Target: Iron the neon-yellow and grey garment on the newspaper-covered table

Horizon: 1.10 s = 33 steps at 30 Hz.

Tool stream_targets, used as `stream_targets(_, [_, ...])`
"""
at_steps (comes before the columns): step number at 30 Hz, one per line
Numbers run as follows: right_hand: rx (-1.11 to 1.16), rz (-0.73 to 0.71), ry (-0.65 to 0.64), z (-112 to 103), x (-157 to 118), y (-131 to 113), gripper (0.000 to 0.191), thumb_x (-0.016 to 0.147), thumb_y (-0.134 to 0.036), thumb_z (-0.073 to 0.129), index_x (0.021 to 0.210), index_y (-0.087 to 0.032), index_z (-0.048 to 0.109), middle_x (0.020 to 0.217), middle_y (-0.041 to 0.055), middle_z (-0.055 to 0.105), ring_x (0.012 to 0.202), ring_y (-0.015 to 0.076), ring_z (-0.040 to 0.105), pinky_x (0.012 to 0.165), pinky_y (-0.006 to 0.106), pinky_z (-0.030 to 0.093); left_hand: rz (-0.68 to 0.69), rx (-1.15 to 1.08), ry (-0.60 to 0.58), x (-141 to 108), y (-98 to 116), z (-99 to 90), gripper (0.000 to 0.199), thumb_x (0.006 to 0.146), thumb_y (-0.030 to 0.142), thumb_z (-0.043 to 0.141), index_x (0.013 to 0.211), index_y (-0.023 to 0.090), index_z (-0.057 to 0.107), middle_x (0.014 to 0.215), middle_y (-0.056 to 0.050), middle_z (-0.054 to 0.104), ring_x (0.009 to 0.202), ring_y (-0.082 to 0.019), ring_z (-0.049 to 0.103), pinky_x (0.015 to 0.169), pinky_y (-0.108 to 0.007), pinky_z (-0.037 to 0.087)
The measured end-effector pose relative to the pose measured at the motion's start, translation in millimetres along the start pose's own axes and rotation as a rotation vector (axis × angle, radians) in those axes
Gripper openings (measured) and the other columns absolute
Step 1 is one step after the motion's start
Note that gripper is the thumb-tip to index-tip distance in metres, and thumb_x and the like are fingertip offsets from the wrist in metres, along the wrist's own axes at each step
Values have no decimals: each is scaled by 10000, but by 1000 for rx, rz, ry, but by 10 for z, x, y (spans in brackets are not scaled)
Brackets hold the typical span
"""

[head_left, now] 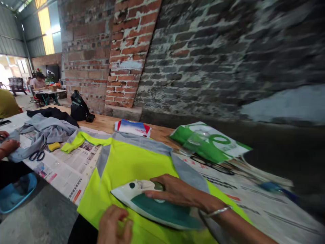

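A neon yellow and grey long-sleeved shirt (pixel 142 157) lies spread over the newspaper-covered table, one sleeve stretched out to the left. My right hand (pixel 169 189) is wrapped round the handle of a white and green clothes iron (pixel 154 206). The iron lies on the lower part of the shirt, its tip pointing left. Just left of it, my left hand (pixel 114 223) is low over the shirt's near edge. Its fingers are loosely curled, with a gap between thumb and forefinger, and nothing shows between them. Whether it touches the cloth is unclear.
A green and white bag (pixel 209 142) and a rolled white, blue and red bundle (pixel 133 128) lie beyond the shirt. Leftward are scissors (pixel 37 155), a yellow sponge (pixel 53 146), grey clothing (pixel 50 128) and a black backpack (pixel 79 106). Another person's hands (pixel 8 147) hold cloth at far left.
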State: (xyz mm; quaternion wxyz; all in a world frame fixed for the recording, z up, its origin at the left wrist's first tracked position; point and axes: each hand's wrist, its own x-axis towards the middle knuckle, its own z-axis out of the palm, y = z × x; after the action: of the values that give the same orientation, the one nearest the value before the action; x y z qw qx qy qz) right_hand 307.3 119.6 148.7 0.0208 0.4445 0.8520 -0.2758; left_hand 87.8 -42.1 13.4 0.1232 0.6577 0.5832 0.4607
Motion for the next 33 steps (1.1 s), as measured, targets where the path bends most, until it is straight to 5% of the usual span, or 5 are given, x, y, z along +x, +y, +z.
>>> stream_targets(3, [-42, 45, 48, 53, -55, -9, 677, 760, -854, 520, 849, -210, 706, 768, 44, 732, 706, 213, 654, 576, 264, 372, 45, 200, 90, -48, -112, -102, 357, 944, 482, 567, 1190, 226, 613, 1163, -129, 671, 1088, -267, 655, 908, -419, 560])
stream_targets(8, [-97, 196, 210, -123, 271, 235, 685, 811, -838, 486, 875, -196, 714, 802, 87, 740, 734, 227, 666, 624, 278, 418, 123, 593, 125, -33, -309, -68, 1050, 749, 712, 665, 1527, 102, 313, 1512, -215, 468, 1429, -432, 380, 1134, -592, 345])
stream_targets(16, [-142, 655, 461, -673, 861, 754, 827, 847, -827, 447, 1097, -91, 730, 1104, 218, 722, 1022, 298, 673, 853, 335, 488, 171, 640, 117, -56, -416, 8, 1029, 782, 701, 620, 1537, 68, 323, 1561, -236, 406, 1468, -435, 325, 1152, -594, 307])
stream_targets(27, [40, 127, 37, -2, -47, 84, 738, 726, -903, 518, 793, -184, 671, 728, 10, 681, 664, 157, 585, 553, 233, 377, 156, 602, 128, -57, -415, 48, 1038, 761, 693, 635, 1533, 68, 333, 1568, -233, 398, 1464, -430, 337, 1169, -582, 281])
stream_targets(33, [-93, 121, 142, -54, 46, 47, 718, 777, -862, 502, 889, -184, 708, 792, 64, 723, 721, 206, 637, 594, 261, 396, 225, 643, 144, -81, -528, -2, 1071, 780, 693, 633, 1563, 59, 271, 1553, -233, 422, 1434, -443, 385, 1132, -580, 336])
